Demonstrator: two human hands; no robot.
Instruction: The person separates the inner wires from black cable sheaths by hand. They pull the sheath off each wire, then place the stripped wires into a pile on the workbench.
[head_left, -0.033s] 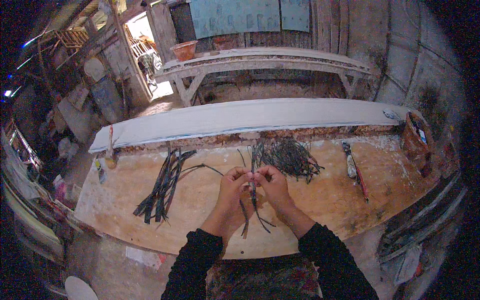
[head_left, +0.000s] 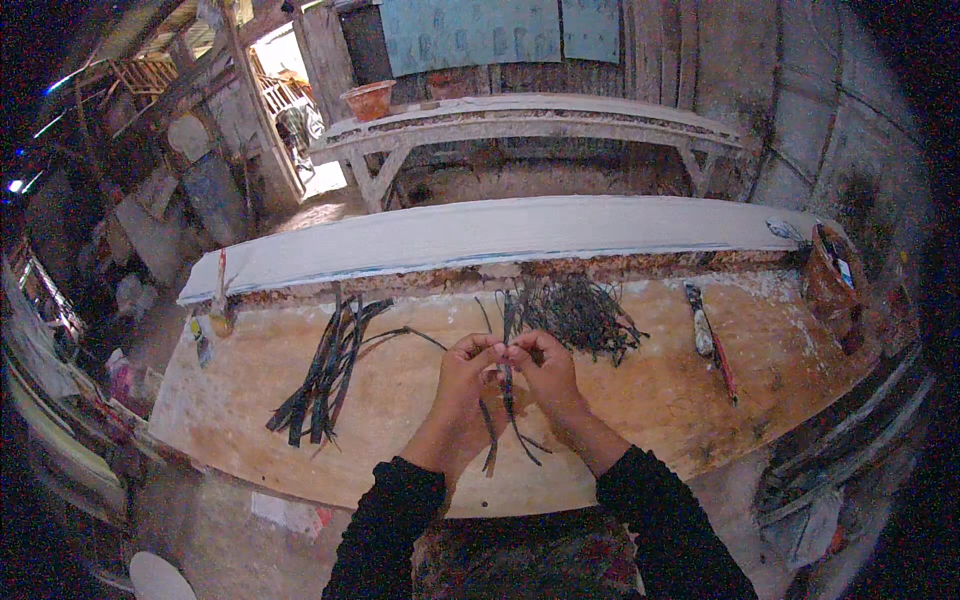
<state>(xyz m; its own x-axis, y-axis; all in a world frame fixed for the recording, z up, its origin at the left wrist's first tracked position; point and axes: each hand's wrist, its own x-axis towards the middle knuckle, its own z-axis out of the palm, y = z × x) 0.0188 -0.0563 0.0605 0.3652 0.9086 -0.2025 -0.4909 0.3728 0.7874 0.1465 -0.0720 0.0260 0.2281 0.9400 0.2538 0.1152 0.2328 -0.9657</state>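
Both hands meet above the middle of the counter. The left hand and right hand have their fingers pinched together on a thin dark strand, which hangs down between them, its loose ends trailing over the wood towards the person. Just behind the hands lies a tangled heap of similar dark strands. To the left, well apart, a bundle of flat dark strips lies fanned out. A knife rests near the right end, and a brown pot stands at the far right corner. A pale plank runs along the back edge.
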